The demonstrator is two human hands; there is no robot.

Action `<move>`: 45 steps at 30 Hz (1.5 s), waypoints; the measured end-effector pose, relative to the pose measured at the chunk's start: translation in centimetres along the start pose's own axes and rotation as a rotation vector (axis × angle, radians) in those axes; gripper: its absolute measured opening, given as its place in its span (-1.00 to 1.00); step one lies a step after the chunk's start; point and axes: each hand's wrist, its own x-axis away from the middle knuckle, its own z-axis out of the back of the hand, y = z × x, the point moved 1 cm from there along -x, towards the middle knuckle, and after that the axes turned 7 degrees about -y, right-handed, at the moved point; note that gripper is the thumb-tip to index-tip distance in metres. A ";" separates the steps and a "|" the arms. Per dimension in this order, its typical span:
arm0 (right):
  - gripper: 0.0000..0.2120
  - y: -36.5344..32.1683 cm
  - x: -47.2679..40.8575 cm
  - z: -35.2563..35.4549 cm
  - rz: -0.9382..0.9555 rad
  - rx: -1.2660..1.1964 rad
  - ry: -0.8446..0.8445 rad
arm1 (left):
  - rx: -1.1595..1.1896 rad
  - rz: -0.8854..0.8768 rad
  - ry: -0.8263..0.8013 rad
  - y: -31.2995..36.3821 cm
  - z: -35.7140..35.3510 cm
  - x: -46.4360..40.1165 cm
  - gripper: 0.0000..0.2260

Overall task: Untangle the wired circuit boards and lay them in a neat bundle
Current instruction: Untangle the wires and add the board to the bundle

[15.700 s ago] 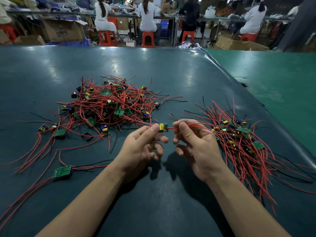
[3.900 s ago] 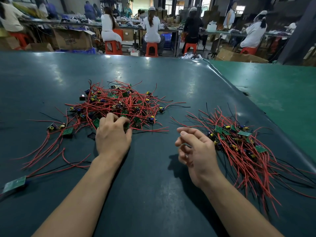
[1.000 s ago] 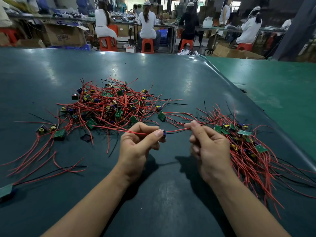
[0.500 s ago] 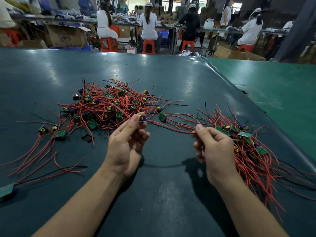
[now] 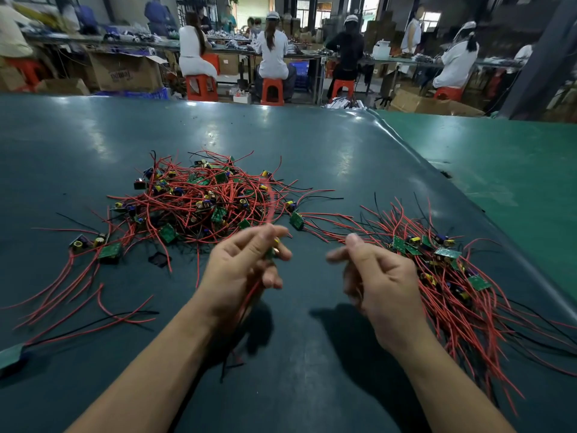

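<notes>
A tangled pile of wired circuit boards (image 5: 199,201), small green boards with red and black leads, lies at the centre left of the table. To the right lies a straighter bundle of boards (image 5: 443,276), its leads fanning toward me. My left hand (image 5: 234,270) is raised in front of the pile and pinches one small board (image 5: 271,253) between thumb and fingers. That board's red leads whip upward in a blur and also hang below my palm. My right hand (image 5: 381,276) hovers beside the bundle with loosely curled fingers, and no wire shows in them.
Loose boards lie apart at the left (image 5: 109,253), at the near left edge (image 5: 12,354), and between the piles (image 5: 296,220). The dark green table mat (image 5: 312,385) meets a lighter green surface (image 5: 499,157) on the right. People sit at benches far behind.
My right hand has let go of the red lead it was pinching. My left hand has dropped lower and closer to me with the board, whose leads now swing free.
</notes>
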 end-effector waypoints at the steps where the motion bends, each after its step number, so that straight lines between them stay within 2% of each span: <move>1: -0.60 0.2 -0.2 -0.1 -0.063 -0.010 -0.027 | -0.059 0.041 -0.085 -0.3 -0.3 0.3 -0.80; 4: -0.61 0.6 -0.2 -0.8 -0.206 -0.158 -0.171 | -0.177 0.136 -0.258 -1.4 -0.9 1.0 -0.80; 6: -0.67 0.5 0.0 -0.7 -0.215 -0.236 -0.218 | -0.269 0.141 -0.291 -1.9 -1.3 1.2 -0.79; 9: -0.75 0.6 0.0 -0.6 -0.232 -0.256 -0.223 | -0.348 0.142 -0.289 -2.0 -1.4 1.2 -0.67; 15: -0.72 1.3 -0.5 -0.3 -0.199 -0.205 -0.053 | -0.341 0.184 -0.275 -1.6 -1.6 1.4 -0.75; 20: -0.87 1.3 -1.3 0.7 -0.157 -0.261 0.156 | -0.304 0.215 -0.343 -1.4 -1.6 1.6 -0.78; 22: -0.84 1.2 -1.5 0.8 -0.144 -0.284 0.204 | -0.299 0.240 -0.357 -1.3 -1.6 1.6 -0.80; 28: -0.58 0.8 -1.6 0.6 -0.261 -0.545 0.217 | -0.313 0.285 -0.418 -1.4 -1.8 1.7 -0.83; 33: -0.72 0.6 -1.7 0.9 -0.294 -0.590 0.212 | -0.375 0.306 -0.483 -1.3 -1.4 1.9 -0.81; 37: -0.68 0.7 -1.8 1.4 -0.355 -0.734 0.206 | -0.406 0.304 -0.511 -1.5 -1.1 1.7 -0.78; 39: -0.65 0.8 -1.8 1.2 -0.378 -0.789 0.214 | -0.400 0.271 -0.481 -1.7 -1.3 1.6 -0.77; 41: -0.69 0.9 -1.8 1.2 -0.344 -0.758 0.224 | -0.376 0.197 -0.382 -2.0 -1.5 1.5 -0.75; 43: -0.72 0.8 -1.7 1.2 -0.301 -0.623 0.186 | -0.330 0.102 -0.252 -2.2 -1.6 1.3 -0.77; 45: -0.74 0.8 -1.2 0.7 -0.295 -0.359 0.072 | -0.290 0.021 -0.130 -2.2 -1.6 0.9 -0.76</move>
